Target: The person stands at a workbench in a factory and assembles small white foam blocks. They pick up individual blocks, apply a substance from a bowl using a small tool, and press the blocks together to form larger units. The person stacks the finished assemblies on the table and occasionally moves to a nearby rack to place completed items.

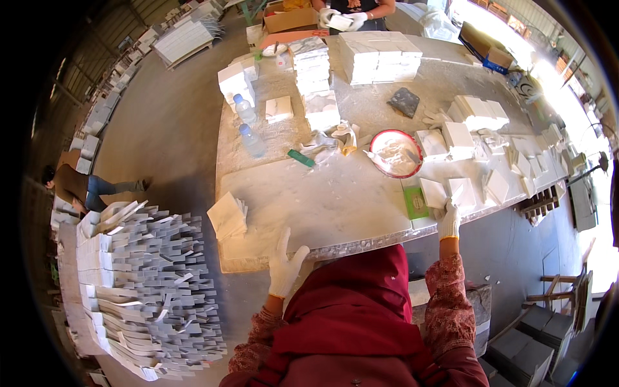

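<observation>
My left hand, in a white glove, hovers by the table's front edge. Its thumb and fingers are spread and nothing is in it. To its left a small fanned stack of cream tiles rests at the table corner. My right hand, gloved too, is closed at the near edge of a white square tile. Its fingertips are partly hidden there. A second white tile lies right beside those fingers. Just left of them is a green box or pad.
Beyond stand a red-rimmed bowl of white paste, tile stacks, a green block, cloth gloves and two water bottles. Stacked strips fill the left floor. Across the table a gloved person holds a piece.
</observation>
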The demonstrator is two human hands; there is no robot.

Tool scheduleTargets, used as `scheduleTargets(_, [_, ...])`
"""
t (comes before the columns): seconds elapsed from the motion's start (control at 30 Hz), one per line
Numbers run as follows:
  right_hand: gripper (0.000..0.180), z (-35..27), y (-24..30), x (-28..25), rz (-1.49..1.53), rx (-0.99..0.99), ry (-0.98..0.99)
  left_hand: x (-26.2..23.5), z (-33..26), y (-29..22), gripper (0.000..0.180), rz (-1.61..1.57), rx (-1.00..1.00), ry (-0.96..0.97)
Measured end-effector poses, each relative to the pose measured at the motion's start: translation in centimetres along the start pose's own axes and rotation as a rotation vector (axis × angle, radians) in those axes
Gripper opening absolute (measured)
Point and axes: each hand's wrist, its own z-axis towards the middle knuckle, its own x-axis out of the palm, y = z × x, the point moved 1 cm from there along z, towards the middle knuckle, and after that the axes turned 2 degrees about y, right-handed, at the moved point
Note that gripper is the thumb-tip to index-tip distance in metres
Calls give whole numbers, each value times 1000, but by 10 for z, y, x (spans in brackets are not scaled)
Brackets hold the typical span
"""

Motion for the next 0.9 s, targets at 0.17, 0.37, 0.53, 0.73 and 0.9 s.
scheduleTargets(0.17, [20, 14, 7, -5, -65, -48, -36, -2, 0, -11, 67, -54, -4, 3])
scheduleTargets(0.37, [19, 27, 17, -12, -60, 20, 131, 0, -3, -13, 64, 2, 5, 38])
scheduleTargets(0.53, [20, 8, 0, 9, -141, -12, 124, 12, -7, -2, 63, -36, 10, 66])
scheduleTargets(0.73, [20, 12, -8, 10, -129, -103, 120, 15, -8, -6, 61, 16, 98, 58])
scheduleTargets(0.9, [20, 30, 1, 4, -270, -130, 112, -11, -12, 3, 60, -73, 15, -18])
